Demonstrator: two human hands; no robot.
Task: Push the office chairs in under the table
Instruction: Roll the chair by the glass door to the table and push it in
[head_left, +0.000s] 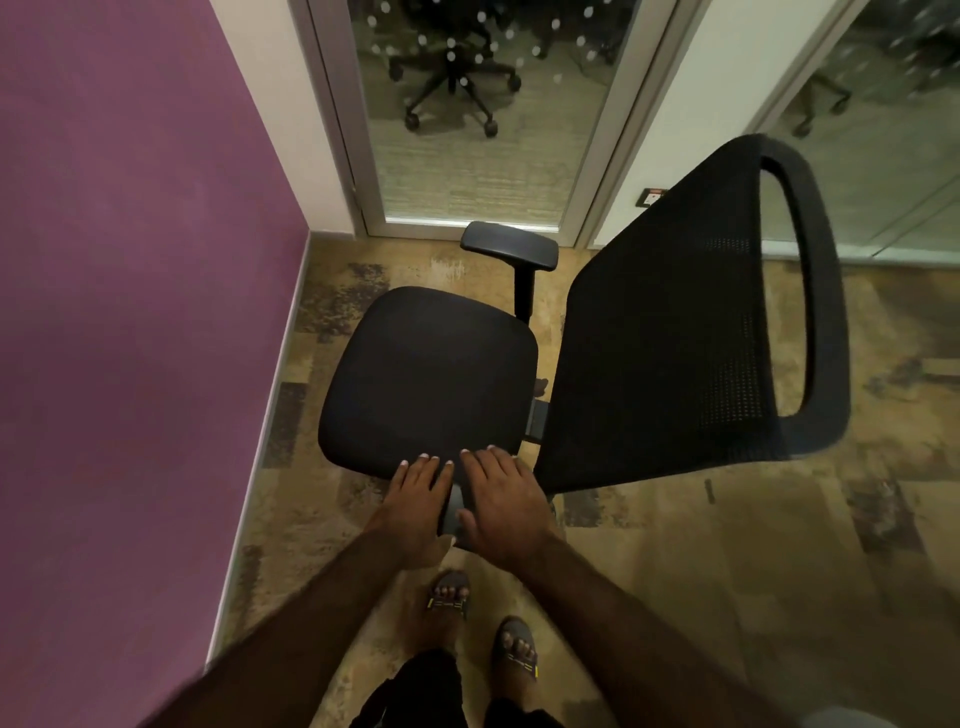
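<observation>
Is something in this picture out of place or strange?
Yes. The office chair stands in a corner by the purple wall, with no table in view. Both hands rest on its near armrest.
</observation>
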